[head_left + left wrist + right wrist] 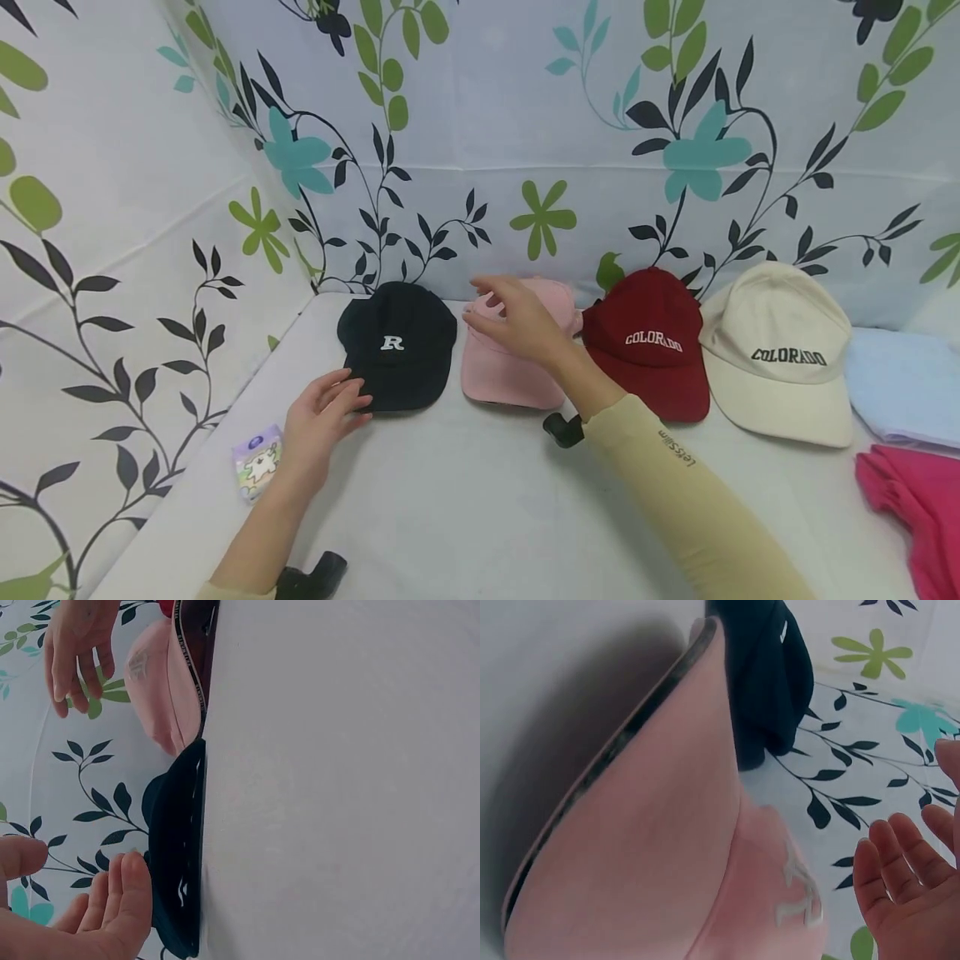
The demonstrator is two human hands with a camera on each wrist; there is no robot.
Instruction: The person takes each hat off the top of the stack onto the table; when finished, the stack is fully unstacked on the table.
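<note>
A black cap [397, 350] with a white R lies at the left end of a row of caps. My left hand [322, 421] is at its lower left edge, fingers relaxed and holding nothing. Beside it lies a pink cap [510, 379] with a light emblem on its front, which shows in the right wrist view. Above this pink cap hovers my right hand [517, 317], fingers loosely bent, and it hides part of the crown in the head view. In the left wrist view the right hand [79, 656] hangs apart from the pink cap.
To the right are a dark red cap [652, 350] and a cream cap [780, 358], both lettered COLORADO. Folded light blue cloth [907, 383] and bright pink cloth [918, 508] lie farther right. A small purple packet [258, 462] is near the table's left edge. Patterned fabric hangs behind.
</note>
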